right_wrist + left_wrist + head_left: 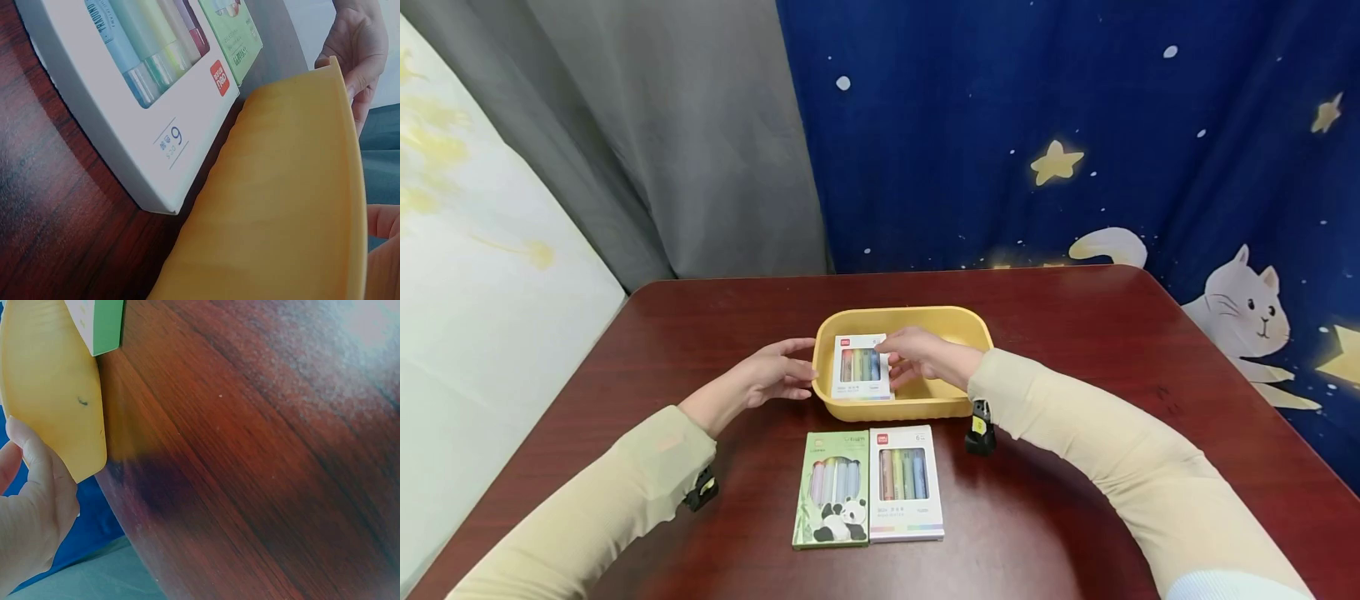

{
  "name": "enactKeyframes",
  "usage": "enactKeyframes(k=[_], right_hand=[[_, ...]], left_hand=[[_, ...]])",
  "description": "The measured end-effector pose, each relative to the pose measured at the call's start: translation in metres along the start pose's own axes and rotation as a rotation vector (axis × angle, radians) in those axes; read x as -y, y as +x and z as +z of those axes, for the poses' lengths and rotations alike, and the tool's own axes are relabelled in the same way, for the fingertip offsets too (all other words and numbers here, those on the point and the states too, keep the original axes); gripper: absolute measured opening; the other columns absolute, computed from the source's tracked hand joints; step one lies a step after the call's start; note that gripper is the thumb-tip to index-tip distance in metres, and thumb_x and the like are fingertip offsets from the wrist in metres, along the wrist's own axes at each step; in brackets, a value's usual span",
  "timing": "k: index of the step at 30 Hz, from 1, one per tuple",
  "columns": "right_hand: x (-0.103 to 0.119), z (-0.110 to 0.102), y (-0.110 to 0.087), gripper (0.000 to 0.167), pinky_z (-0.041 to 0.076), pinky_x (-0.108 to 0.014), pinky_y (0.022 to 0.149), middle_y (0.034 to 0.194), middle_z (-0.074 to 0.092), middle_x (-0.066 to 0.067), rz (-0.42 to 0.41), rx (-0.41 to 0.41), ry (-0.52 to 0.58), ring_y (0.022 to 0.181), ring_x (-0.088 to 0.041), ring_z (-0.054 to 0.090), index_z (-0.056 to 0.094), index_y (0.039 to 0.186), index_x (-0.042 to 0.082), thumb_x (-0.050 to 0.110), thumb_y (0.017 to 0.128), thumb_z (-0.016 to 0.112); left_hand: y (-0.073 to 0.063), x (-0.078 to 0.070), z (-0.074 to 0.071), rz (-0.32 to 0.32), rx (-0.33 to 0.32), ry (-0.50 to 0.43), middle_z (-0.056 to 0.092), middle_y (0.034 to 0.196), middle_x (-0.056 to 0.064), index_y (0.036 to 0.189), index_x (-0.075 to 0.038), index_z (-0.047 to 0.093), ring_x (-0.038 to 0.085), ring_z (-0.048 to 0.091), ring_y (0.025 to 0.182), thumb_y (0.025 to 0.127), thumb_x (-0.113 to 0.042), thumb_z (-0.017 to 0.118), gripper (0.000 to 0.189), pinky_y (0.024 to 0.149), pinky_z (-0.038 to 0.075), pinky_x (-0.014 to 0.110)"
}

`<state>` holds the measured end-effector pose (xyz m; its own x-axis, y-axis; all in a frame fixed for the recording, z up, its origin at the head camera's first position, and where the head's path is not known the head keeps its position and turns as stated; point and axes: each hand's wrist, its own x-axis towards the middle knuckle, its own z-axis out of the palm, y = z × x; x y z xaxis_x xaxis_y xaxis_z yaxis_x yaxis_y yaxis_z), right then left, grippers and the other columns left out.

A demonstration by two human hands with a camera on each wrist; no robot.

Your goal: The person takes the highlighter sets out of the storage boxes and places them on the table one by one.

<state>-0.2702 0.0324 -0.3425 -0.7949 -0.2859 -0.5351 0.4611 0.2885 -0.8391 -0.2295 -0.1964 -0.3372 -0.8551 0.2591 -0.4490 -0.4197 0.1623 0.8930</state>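
A yellow plastic basket (925, 408) stands on the table with a white box of markers (859, 387) lying in its left part. My right hand (928, 354) reaches in and grips that box at its right edge, fingertips over the top and side. My left hand (775, 375) is at the basket's left end, fingertips right at the rim, also seen in the left wrist view. In front of the basket lie a green panda-printed marker box (831, 492) and another white marker box (906, 483), side by side. The right wrist view shows this white box (144, 137) close to the basket wall (281, 187).
The dark red wooden table (730, 517) has rounded far corners. Behind it hang a grey curtain (700, 150) and a blue curtain (940, 150) with stars and a cat. A white patterned cloth (490, 317) hangs at the left.
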Motion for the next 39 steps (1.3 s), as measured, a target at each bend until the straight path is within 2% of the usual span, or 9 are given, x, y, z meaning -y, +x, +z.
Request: enactKeyframes(k=[7,10,14,17,21,28,39], right_hand=[[0.0037,0.0018,-0.0013,0.041,0.057,-0.034,0.059,0.093,0.041,-0.013,0.013,0.012,0.003,0.073,-0.024,0.049,0.038,0.128,0.001,0.016,0.093,0.052],[0.0044,0.0010,-0.0006,0.035,0.056,-0.030,0.056,0.095,0.044,-0.013,0.024,0.010,0.013,0.070,-0.023,0.052,0.041,0.124,0.003,0.015,0.093,0.051],[0.0035,0.0008,0.0007,0.027,0.053,-0.023,0.052,0.091,0.050,-0.011,0.019,0.014,0.006,0.064,-0.018,0.052,0.046,0.117,0.002,0.010,0.091,0.050],[0.0024,0.0014,0.0015,0.025,0.053,-0.024,0.050,0.086,0.051,-0.010,0.012,0.023,0.017,0.063,-0.018,0.051,0.049,0.113,-0.001,0.004,0.089,0.050],[0.0008,0.0025,0.0020,0.028,0.053,-0.026,0.050,0.084,0.049,-0.012,0.013,0.029,0.039,0.063,-0.018,0.050,0.050,0.113,-0.003,-0.003,0.086,0.047],[-0.0020,0.0038,0.0031,0.034,0.054,-0.027,0.049,0.087,0.052,-0.012,-0.004,0.049,0.061,0.067,-0.019,0.051,0.049,0.119,-0.002,-0.005,0.085,0.045],[-0.0019,0.0021,0.0015,0.018,0.052,-0.026,0.045,0.082,0.053,-0.011,-0.040,0.066,0.072,0.062,-0.017,0.052,0.049,0.099,0.000,-0.006,0.084,0.042]], left_hand=[[0.0011,0.0007,-0.0015,-0.006,-0.017,-0.013,0.055,0.109,0.015,0.145,-0.009,0.020,0.013,0.061,0.069,0.087,0.003,0.054,0.068,0.062,0.056,0.025],[0.0006,0.0014,-0.0014,-0.003,-0.014,-0.010,0.054,0.111,0.016,0.145,-0.009,0.020,0.013,0.061,0.069,0.087,0.002,0.053,0.067,0.062,0.056,0.025],[-0.0003,0.0027,-0.0011,-0.001,-0.008,-0.008,0.054,0.111,0.017,0.145,-0.009,0.020,0.013,0.061,0.069,0.088,0.002,0.052,0.067,0.062,0.056,0.025],[-0.0003,0.0031,-0.0010,0.004,-0.003,-0.012,0.054,0.110,0.017,0.145,-0.009,0.019,0.013,0.061,0.068,0.088,0.002,0.052,0.067,0.061,0.056,0.024],[0.0000,0.0034,0.0001,0.002,0.002,-0.012,0.053,0.112,0.018,0.145,-0.008,0.019,0.013,0.061,0.068,0.088,0.002,0.052,0.067,0.061,0.056,0.024],[0.0009,0.0029,0.0018,0.002,0.006,-0.013,0.052,0.113,0.018,0.145,-0.008,0.019,0.013,0.061,0.070,0.088,0.003,0.052,0.067,0.061,0.056,0.024],[-0.0003,0.0040,0.0005,0.009,0.012,-0.011,0.054,0.111,0.017,0.145,-0.008,0.019,0.013,0.061,0.069,0.088,0.002,0.053,0.067,0.061,0.056,0.024]])
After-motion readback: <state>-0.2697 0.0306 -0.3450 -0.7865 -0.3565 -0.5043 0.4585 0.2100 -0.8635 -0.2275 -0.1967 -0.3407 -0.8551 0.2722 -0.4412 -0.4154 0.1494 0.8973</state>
